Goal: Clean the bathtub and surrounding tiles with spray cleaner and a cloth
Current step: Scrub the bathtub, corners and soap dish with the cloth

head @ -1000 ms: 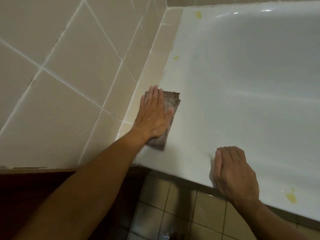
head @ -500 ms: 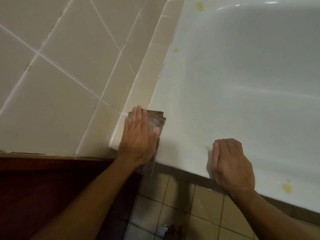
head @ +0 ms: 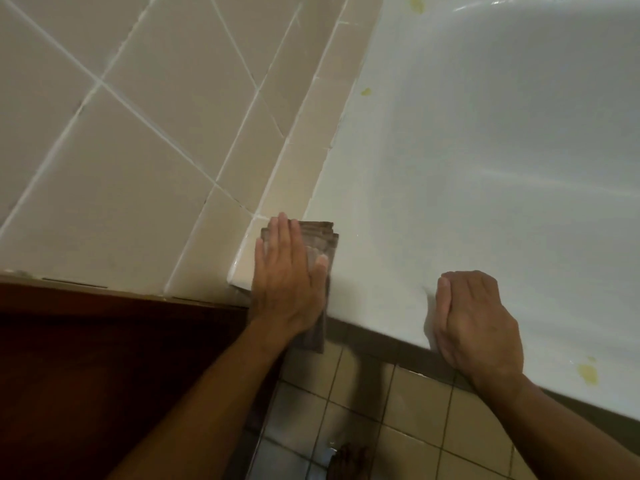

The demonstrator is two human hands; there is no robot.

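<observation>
While the left hand (head: 289,275) lies flat with straight fingers on the folded cloth (head: 320,237) at the near corner of the bathtub (head: 485,168), just left of centre frame, the ledge tiles (head: 311,109) run away toward the upper right. The cloth's long axis follows that line. The right hand (head: 479,322), fingers curled over the tub's near rim and holding nothing else, is farther from the cloth. Yellow stains (head: 365,92) lie up-frame along the rim.

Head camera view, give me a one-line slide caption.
Left hand presses a folded cloth flat on the bathtub rim's corner; right hand braces the near edge.
</observation>
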